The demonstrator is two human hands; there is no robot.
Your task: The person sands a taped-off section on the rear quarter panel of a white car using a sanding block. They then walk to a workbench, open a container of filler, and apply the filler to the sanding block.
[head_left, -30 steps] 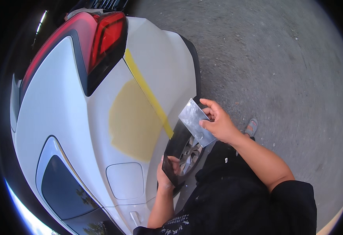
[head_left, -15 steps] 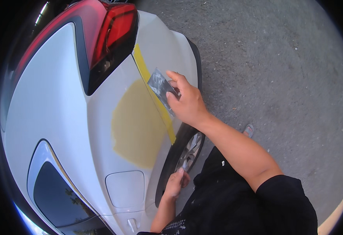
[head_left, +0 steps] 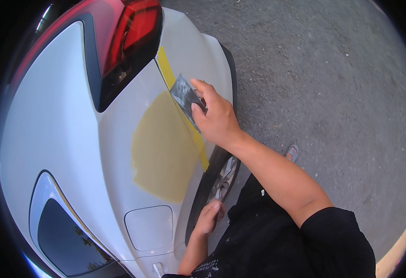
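A smooth, yellowish filler patch (head_left: 159,148) covers part of the car's white rear side panel (head_left: 119,134). Along its right side a strip of yellow masking tape (head_left: 200,150) follows the panel seam. My right hand (head_left: 217,116) grips a flat grey scraper (head_left: 183,92) with pale smears on its face, thumb on top and fingers behind. The scraper's left edge lies over the tape; whether it touches cannot be made out. Low down beside the rear wheel (head_left: 228,173), my left hand (head_left: 208,217) is closed, and what it holds is unclear against the wheel.
The red tail light (head_left: 138,28) sits above the panel. Below the patch are the fuel flap (head_left: 149,227) and a door handle (head_left: 158,268), with a dark side window (head_left: 71,241) at lower left. Grey asphalt (head_left: 332,106) spreads on the right, where a sandalled foot (head_left: 292,153) stands.
My right hand and the scraper have shifted slightly up and left along the tape. My left hand stays nearly in place, closed as before.
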